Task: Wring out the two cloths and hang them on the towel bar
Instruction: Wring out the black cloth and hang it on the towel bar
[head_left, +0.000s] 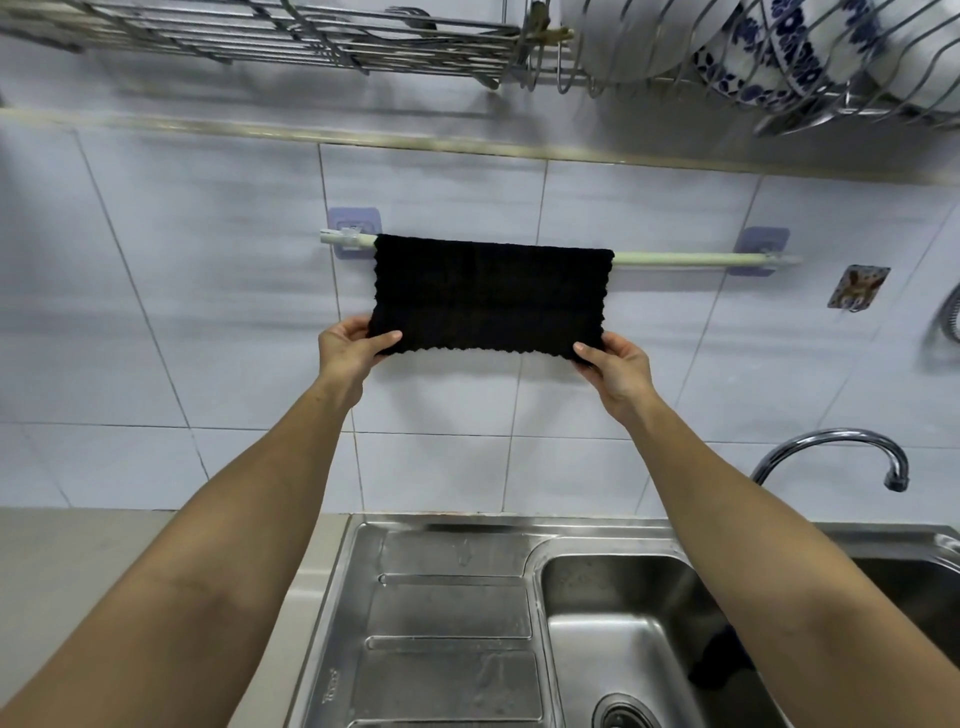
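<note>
Head view: black cloth draped over towel bar, covering bar's left half. My left hand pinches cloth's lower left corner, my right hand pinches lower right corner; both grips clamped on cloth. Below bar, second dark cloth lies in sink, partly hidden by my right arm.
</note>
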